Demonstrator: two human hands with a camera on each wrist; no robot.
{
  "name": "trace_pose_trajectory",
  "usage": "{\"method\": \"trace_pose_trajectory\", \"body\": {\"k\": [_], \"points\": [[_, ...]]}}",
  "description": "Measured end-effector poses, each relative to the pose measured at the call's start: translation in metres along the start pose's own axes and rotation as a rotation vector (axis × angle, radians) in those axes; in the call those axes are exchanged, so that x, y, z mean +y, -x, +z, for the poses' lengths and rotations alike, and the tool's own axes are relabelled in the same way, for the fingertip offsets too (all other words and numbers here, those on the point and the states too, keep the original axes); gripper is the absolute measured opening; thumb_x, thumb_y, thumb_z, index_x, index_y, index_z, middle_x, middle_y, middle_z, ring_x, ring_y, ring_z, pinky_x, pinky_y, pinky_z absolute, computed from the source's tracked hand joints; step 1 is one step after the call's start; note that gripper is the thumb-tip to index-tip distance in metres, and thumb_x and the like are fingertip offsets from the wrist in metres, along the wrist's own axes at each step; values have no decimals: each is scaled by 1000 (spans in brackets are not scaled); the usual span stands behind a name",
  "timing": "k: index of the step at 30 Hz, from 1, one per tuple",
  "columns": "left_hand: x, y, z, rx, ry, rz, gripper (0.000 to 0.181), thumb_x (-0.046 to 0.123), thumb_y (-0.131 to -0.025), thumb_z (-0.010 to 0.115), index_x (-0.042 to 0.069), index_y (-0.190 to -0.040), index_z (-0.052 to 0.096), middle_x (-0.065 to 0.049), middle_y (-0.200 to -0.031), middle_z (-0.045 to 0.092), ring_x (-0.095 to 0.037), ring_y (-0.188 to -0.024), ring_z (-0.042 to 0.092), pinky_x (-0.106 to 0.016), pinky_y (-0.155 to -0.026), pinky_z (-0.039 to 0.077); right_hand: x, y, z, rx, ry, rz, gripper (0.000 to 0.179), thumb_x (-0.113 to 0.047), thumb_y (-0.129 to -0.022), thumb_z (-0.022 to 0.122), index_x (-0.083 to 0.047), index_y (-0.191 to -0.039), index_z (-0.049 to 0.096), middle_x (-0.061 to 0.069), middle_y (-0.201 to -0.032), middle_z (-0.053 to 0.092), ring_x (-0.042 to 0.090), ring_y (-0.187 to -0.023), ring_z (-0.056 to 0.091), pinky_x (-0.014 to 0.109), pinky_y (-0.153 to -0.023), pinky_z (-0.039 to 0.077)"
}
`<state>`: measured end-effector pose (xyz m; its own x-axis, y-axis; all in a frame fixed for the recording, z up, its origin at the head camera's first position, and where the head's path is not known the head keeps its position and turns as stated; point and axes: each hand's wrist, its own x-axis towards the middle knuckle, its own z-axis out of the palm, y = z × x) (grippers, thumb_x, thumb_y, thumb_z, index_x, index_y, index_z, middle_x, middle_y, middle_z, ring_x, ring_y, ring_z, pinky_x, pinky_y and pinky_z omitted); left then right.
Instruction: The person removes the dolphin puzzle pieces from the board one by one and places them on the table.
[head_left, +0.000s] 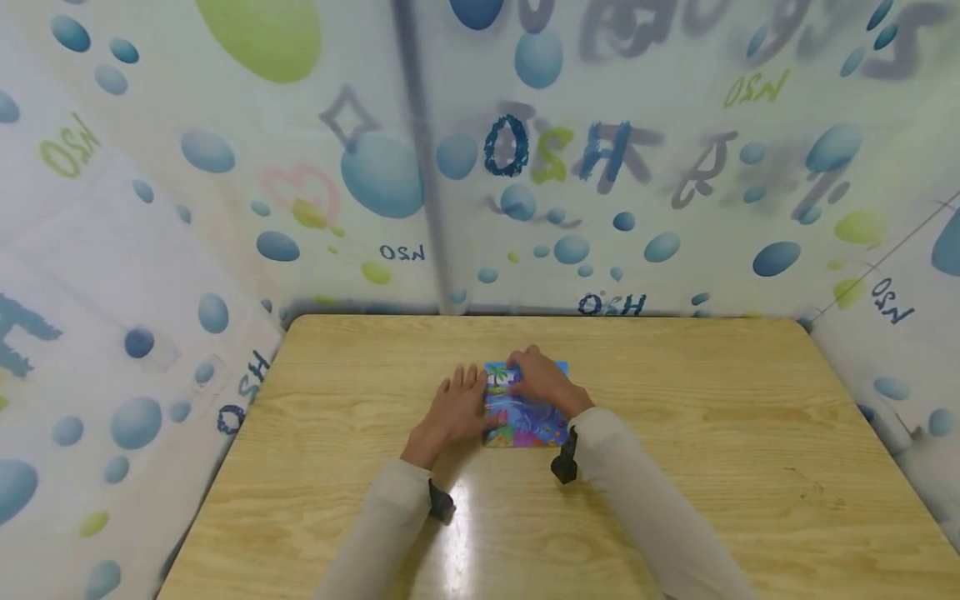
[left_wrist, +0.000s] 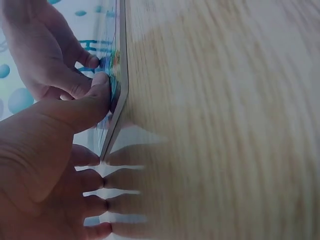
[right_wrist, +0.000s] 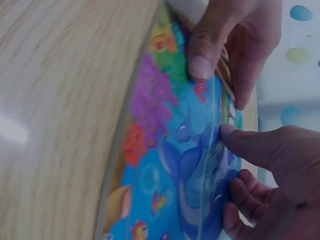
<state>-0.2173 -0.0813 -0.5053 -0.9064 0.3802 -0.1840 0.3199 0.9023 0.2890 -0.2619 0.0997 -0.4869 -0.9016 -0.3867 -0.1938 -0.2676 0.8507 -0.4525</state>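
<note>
A thin square jigsaw puzzle (head_left: 527, 427) with an undersea picture lies flat on the wooden table. It shows a palm tree at the top, a dolphin in the middle and bright coral along the near edge. My left hand (head_left: 454, 408) steadies its left side, fingers spread straight on the tabletop and thumb on the picture. Over the upper right part, my right hand (head_left: 546, 382) has its thumb and fingers bent around a small dark blue puzzle piece (right_wrist: 232, 159), right at the board's surface. The fingers hide much of that piece.
The wooden table (head_left: 322, 500) spreads out on all sides of the puzzle. White walls (head_left: 495, 225) printed with blue and green bubbles enclose its back and sides. Each wrist carries a small black camera (head_left: 565, 463).
</note>
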Motion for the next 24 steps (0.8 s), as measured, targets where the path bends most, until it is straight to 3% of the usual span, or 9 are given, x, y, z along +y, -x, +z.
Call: {"method": "trace_pose_trajectory", "body": {"k": [7,12,20,24], "points": [[2,1,-1,-14,4,4,91,61,-93,56,0,-155,28,-26,-160,22,-45,-149,15,-58,-117,22,-4,-5,2,14,-34,69,27,-25,-94,67,-8,-112,58,16,-108,53,28,-87,57,44,-77,50],[3,2,-3,-15,-11,6,91,61,-93,55,0,-155,27,-26,-160,22,-45,-149,16,-58,-117,23,-4,-5,3,35,-34,49,23,-23,-93,67,-8,-107,55,14,-104,52,26,-83,56,40,-71,49],[2,1,-7,-12,-36,14,91,61,-93,56,1,-155,27,-27,-160,23,-47,-148,18,-59,-116,24,-1,-5,2,55,-158,-9,22,-14,-93,66,-6,-111,56,12,-107,57,26,-93,55,43,-86,47],[1,0,-6,-12,-24,19,92,61,-92,57,0,-155,27,-27,-159,24,-47,-148,18,-59,-115,24,5,-4,1,53,-193,-99,33,-4,-86,70,-1,-118,61,15,-110,60,27,-99,56,44,-90,48]]}}
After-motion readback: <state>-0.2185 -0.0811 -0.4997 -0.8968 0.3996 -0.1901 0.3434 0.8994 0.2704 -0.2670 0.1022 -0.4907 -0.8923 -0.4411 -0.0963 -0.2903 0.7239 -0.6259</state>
